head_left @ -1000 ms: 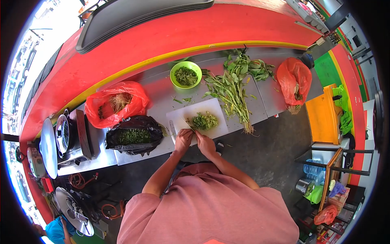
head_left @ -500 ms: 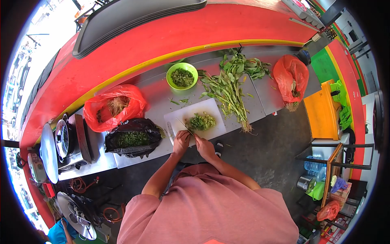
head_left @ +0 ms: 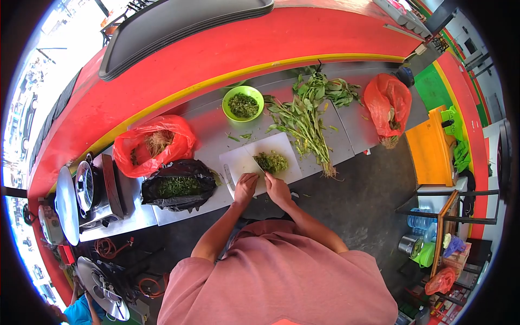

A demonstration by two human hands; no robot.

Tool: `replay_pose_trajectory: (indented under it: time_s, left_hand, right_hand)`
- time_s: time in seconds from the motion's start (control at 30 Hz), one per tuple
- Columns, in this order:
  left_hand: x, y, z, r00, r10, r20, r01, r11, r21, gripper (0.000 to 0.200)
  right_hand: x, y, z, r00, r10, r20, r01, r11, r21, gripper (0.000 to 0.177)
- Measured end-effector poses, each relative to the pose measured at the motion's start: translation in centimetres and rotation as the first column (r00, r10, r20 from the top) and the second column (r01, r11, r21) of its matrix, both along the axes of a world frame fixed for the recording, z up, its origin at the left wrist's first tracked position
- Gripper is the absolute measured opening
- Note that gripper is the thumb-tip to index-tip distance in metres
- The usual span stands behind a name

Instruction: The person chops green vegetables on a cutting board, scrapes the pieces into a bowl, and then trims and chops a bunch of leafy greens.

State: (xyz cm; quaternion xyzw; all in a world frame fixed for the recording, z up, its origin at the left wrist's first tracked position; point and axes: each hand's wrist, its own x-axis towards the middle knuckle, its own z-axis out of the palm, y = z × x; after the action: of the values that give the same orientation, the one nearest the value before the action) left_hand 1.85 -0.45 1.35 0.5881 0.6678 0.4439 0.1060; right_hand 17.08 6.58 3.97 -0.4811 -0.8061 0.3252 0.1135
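A white cutting board (head_left: 236,157) lies at the counter's near edge, with a heap of chopped greens (head_left: 272,161) on it. A thin knife blade (head_left: 259,164) touches the heap's left side, and its near end meets my hands. My left hand (head_left: 247,185) is closed at the board's near edge; what its fingers hold is too small to make out. My right hand (head_left: 276,187) is closed beside the blade's near end, below the heap. A green bowl (head_left: 226,105) of chopped greens stands behind the board. Long leafy stems (head_left: 307,124) lie to its right.
A black bag (head_left: 203,187) of cut greens and a red bag (head_left: 184,138) with roots sit left of the board. Another red bag (head_left: 386,103) lies at the right. A pot (head_left: 85,184) stands far left; a person in blue (head_left: 81,310) is at the lower left.
Both hands have shifted slightly right, and the blade has moved right and stands further up against the heap. The heap looks more compact on its left side.
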Motion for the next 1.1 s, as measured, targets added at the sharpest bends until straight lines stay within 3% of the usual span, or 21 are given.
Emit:
replay_pose_trajectory:
  time_s: [0.23,0.43,0.6,0.93,1.1]
  left_hand:
    - [-0.3,-0.2,-0.6,0.999,-0.005,-0.035,0.005,1.0,-0.018,0.014]
    - [-0.6,0.0,0.0,0.995,-0.022,-0.093,0.021,1.0,-0.017,0.014]
    - [-0.6,-0.4,-0.2,0.991,-0.013,-0.13,0.004,0.997,-0.071,0.015]
    - [-0.7,-0.4,0.5,0.999,0.0,-0.046,-0.003,0.997,-0.073,0.015]
    - [-0.7,-0.5,0.3,0.997,0.015,-0.078,-0.021,0.997,-0.078,0.012]
  right_hand:
    - [0.7,-2.1,1.4,0.999,-0.034,-0.013,0.032,0.989,-0.142,0.034]
    - [0.6,-2.7,0.4,0.999,-0.011,0.049,0.015,0.996,-0.087,0.034]
    - [-0.5,-1.7,0.2,0.989,0.105,0.102,-0.113,0.991,0.077,0.033]
    - [-0.1,-2.0,0.6,0.998,0.065,0.018,-0.065,0.997,-0.04,0.033]
    - [-0.3,-2.4,-0.4,0.996,0.08,0.049,-0.085,0.992,0.09,0.033]
